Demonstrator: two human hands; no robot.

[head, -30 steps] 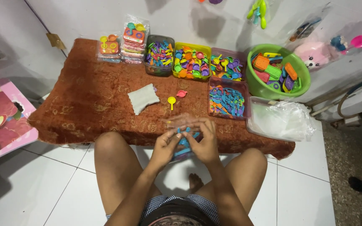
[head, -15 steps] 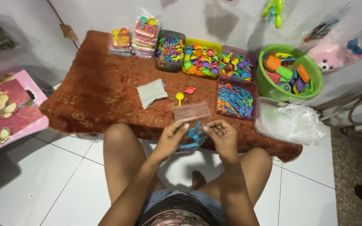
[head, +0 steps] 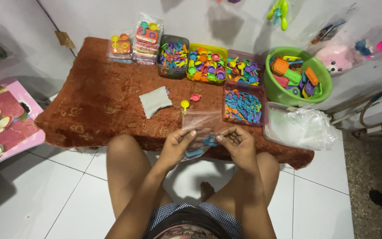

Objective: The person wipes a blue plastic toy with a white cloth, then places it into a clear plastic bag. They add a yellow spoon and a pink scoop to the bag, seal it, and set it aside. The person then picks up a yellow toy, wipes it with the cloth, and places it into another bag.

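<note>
Bagging small toys at the brown mat (head: 98, 102).
My left hand (head: 177, 146) and right hand (head: 239, 144) both pinch a clear plastic bag (head: 204, 126) at its near edge.

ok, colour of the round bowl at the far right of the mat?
Green. The bowl holds mixed-colour plastic toy pieces; the head view, the only one, shows it clearly.

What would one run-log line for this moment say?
left hand: grips clear bag | right hand: grips bag | inside: blue pieces | surface: rust-red mat

The left hand (head: 178, 146) and right hand (head: 238, 144) together held a small clear plastic bag (head: 204, 126) with blue toy pieces (head: 203, 145) above the rust-brown patterned bench (head: 93, 102).
</note>
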